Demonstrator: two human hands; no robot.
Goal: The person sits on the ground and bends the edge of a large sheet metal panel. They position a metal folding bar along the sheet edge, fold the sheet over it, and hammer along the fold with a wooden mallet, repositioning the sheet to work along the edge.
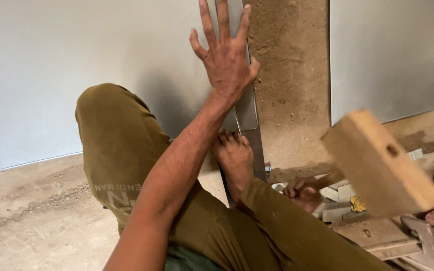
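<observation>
Left hand [225, 57] flat on the big grey tile [66, 75], near its right edge; five fingers spread wide, palm down, nothing gripped. A narrow metal strip [249, 108] runs under the heel of that hand along the tile's edge, down toward one bare foot [235, 160]. Right hand [305, 193] low at the right, fingers curled tight round the handle of a wooden mallet [380, 160]; its block head is raised, blurred, with one hole in its side. Two grey tiles in view: the large one at left, a second [393, 55] at top right, well apart, a band of sandy bed [290, 75] between them. Scrap wood pieces [377, 236] heaped at lower right; count cannot be told
</observation>
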